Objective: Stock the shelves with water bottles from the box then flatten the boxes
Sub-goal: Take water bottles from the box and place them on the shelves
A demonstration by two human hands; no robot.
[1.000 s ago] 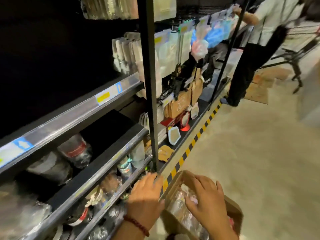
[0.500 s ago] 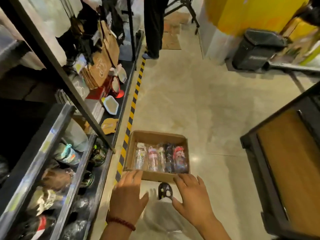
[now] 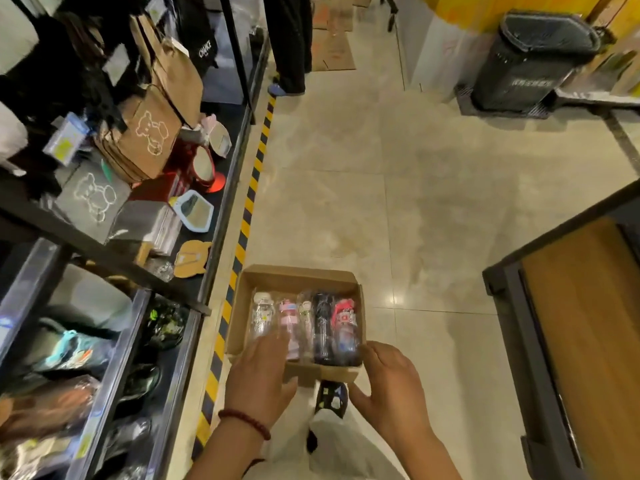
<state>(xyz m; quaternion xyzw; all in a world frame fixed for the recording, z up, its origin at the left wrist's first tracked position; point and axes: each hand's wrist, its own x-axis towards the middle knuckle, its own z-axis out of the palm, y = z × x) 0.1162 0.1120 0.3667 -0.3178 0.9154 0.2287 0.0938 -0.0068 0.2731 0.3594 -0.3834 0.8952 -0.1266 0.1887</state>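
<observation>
An open cardboard box (image 3: 298, 277) lies on the floor beside the yellow-black floor stripe. Inside it several plastic-wrapped water bottles (image 3: 322, 323) lie side by side: a clear one, a pink one, a black one and a red-capped one. My left hand (image 3: 258, 379) reaches over the box's near left corner, its straight fingers over the clear and pink bottles. At the box's near right corner, my right hand (image 3: 389, 382) hovers with its fingers loosely spread. Neither hand grips anything. The lower shelves (image 3: 138, 341) on the left hold wrapped bottles.
Shelving with bags, mirrors and boxed goods (image 3: 145, 140) runs along the left. A person's legs (image 3: 289, 43) stand farther down the aisle by flattened cardboard (image 3: 332, 50). A black bin (image 3: 530, 60) stands at the far right. A dark wooden-topped unit (image 3: 585, 323) borders the right.
My view swung from the shelves down to the box on the floor. Both hands, earlier inside the box, drew back and now reach forward to its near edge again.
</observation>
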